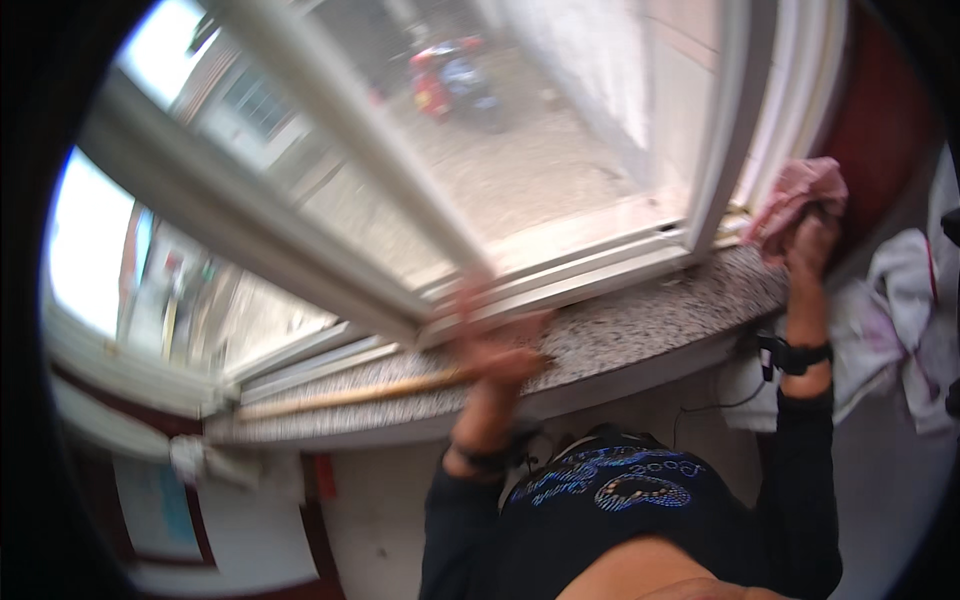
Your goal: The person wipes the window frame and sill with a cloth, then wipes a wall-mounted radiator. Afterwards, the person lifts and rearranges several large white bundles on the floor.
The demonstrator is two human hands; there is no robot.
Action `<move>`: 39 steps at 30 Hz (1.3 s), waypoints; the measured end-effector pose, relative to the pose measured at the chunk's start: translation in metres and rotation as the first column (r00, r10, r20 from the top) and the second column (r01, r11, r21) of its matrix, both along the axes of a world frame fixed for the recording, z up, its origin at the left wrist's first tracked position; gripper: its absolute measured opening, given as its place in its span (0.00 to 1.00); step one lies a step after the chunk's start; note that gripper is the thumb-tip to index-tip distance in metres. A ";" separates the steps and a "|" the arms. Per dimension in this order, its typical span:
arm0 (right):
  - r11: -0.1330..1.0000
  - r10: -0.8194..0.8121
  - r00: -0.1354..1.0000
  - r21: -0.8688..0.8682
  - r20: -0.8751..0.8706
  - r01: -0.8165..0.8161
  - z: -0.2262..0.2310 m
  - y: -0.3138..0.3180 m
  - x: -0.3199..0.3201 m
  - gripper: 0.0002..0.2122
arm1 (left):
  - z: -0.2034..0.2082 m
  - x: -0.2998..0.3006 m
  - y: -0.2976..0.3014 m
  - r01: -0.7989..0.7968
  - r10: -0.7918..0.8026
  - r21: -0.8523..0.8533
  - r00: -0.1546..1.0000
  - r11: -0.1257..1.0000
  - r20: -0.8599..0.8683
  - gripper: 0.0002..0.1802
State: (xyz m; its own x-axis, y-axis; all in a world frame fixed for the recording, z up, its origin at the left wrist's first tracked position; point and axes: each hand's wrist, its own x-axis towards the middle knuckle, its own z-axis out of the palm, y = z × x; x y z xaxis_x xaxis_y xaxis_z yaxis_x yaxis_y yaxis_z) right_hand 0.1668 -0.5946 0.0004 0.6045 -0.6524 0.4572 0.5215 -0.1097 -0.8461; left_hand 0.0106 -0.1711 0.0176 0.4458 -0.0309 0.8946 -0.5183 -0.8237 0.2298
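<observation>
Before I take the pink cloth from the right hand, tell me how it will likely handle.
The pink cloth should be floppy: it bunches into soft, uneven folds in the right hand. It is probably light, since the fabric looks thin. Rolling seems unlikely, as it has no firm round shape.

The left hand (492, 358) is blurring into streaks, leaving unclear whether its fingers are gripping the reddish patch (532, 326) just to their right. The pale stick (350, 393) on the sill (650, 318) is running out of sight at this hand. At the right, the pink cloth (797, 188) is hiding some of the right hand's (815, 238) fingers. Outside, the red and blue shape (450, 85) is appearing too soft to identify. The far edge is cutting off the window frame (735, 130); the near edge is cropping the left sleeve (460, 530).
</observation>
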 end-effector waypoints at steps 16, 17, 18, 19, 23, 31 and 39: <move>0.976 0.000 0.999 0.217 0.044 -0.010 -0.042 0.002 -0.052 0.15 | -0.006 -0.002 0.088 -0.474 0.332 -0.441 0.871 0.762 -0.362 0.30; 0.961 0.029 0.999 0.275 0.027 -0.035 -0.044 0.001 -0.052 0.16 | -0.007 -0.001 0.080 -0.434 0.313 -0.402 0.890 0.806 -0.333 0.29; 0.975 0.039 0.996 0.213 0.085 -0.056 -0.045 0.000 -0.052 0.16 | -0.009 0.000 0.072 -0.407 0.277 -0.411 0.898 0.815 -0.342 0.29; 0.971 0.035 0.997 0.234 0.074 -0.051 -0.046 -0.001 -0.052 0.16 | -0.010 0.001 0.064 -0.332 0.207 -0.430 0.927 0.839 -0.313 0.29; 0.965 0.084 0.996 0.245 0.033 -0.090 -0.048 -0.003 -0.056 0.16 | -0.012 0.008 0.038 -0.358 0.237 -0.351 0.909 0.865 -0.343 0.33; 0.998 -0.062 0.992 0.041 0.111 0.058 -0.013 0.013 -0.055 0.12 | -0.006 -0.003 0.041 -0.232 0.091 -0.401 0.936 0.886 -0.341 0.35; 0.694 0.056 0.916 -0.675 0.396 0.250 0.082 0.100 -0.055 0.16 | -0.049 -0.086 0.072 -0.342 0.174 -0.309 0.869 0.888 -0.463 0.26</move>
State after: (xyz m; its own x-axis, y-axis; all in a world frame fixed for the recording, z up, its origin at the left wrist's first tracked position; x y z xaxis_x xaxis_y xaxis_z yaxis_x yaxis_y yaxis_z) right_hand 0.1116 -0.4941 0.0823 0.2482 -0.0915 0.9644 0.7151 -0.6542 -0.2461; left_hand -0.0756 -0.0989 -0.0310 0.7175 0.4319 0.5465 -0.0866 -0.7232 0.6852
